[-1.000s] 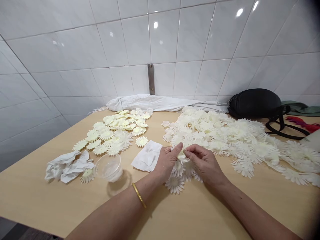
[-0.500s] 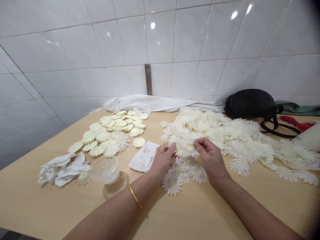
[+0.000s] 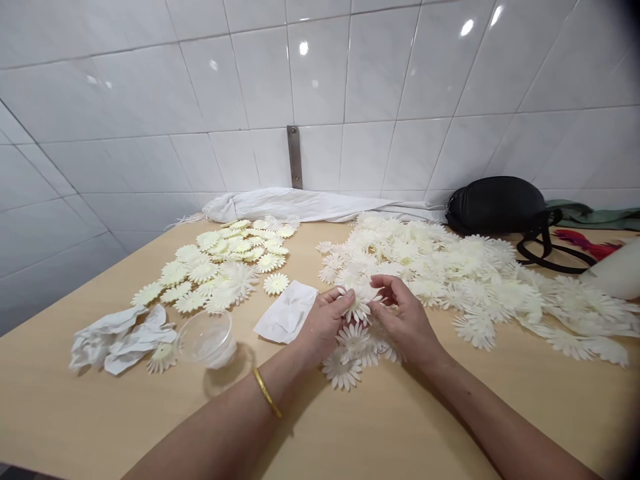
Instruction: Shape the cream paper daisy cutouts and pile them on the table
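Note:
A white daisy-shaped artificial flower piece (image 3: 358,308) is pinched between the thumb and fingers of my left hand (image 3: 323,320), which wears a gold bangle. My right hand (image 3: 407,320) is at the flower's right side, its thumb at the petal edge and its index finger curled above. How firmly the right fingers grip is partly hidden. Below both hands, several loose white flower pieces (image 3: 343,369) lie on the table. Just beyond them spreads a large heap of white flower pieces (image 3: 415,250).
Yellowish flower pieces (image 3: 203,269) are piled at the left. Nearer stand a clear plastic cup (image 3: 207,340), crumpled tissues (image 3: 123,339) and a folded tissue (image 3: 286,312). A black bag (image 3: 497,205) and white cloth (image 3: 280,205) lie along the tiled wall.
My right hand has moved left and slightly down, nearer my left hand. The flower in the left fingers now shows as a single raised piece facing me.

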Tool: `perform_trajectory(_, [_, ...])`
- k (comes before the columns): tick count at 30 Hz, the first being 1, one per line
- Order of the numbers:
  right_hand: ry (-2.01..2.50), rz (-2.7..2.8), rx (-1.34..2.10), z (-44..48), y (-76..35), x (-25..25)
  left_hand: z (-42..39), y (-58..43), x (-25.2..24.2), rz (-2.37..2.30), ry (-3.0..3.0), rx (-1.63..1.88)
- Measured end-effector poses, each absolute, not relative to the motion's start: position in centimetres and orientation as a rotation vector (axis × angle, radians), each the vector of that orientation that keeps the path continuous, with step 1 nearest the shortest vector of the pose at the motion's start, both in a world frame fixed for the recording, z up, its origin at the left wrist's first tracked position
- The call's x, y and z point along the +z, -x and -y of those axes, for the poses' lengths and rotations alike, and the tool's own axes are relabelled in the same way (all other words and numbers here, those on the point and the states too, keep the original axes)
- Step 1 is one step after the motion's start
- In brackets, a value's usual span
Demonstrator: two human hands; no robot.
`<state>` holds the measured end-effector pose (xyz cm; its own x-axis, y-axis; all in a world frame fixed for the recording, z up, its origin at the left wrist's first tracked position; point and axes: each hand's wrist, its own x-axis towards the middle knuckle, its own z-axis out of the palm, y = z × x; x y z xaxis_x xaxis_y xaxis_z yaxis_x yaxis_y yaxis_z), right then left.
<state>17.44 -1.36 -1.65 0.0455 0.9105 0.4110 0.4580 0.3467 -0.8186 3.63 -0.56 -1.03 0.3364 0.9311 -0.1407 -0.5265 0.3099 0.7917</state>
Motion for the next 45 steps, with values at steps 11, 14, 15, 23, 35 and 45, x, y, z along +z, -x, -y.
perform_trajectory(11, [1.148,1.249,1.100,1.0,-17.6,-1.9,0.1,-3.3,-1.0,-0.784,-0.828,1.154])
perform_trajectory(14, [1.159,1.276,1.054,0.9,-17.6,-1.7,0.1,-3.3,-1.0,-0.793,-0.803,1.099])
perform_trajectory(15, [1.158,1.299,1.042,1.0,-17.6,-1.6,0.2,-3.3,-1.0,-0.776,-0.796,1.081])
perform_trajectory(23, [1.294,1.423,0.844,1.0,-17.9,-1.8,0.1,-3.3,-1.4,-0.803,-0.800,1.088])
perform_trajectory(35, [1.340,1.282,0.693,0.6,-18.4,-2.2,0.2,-3.4,-1.5,-0.817,-0.798,1.137])
perform_trajectory(45, [1.385,1.552,0.566,1.4,-17.7,-1.1,0.7,-3.6,-0.5,-0.670,-0.627,0.936])
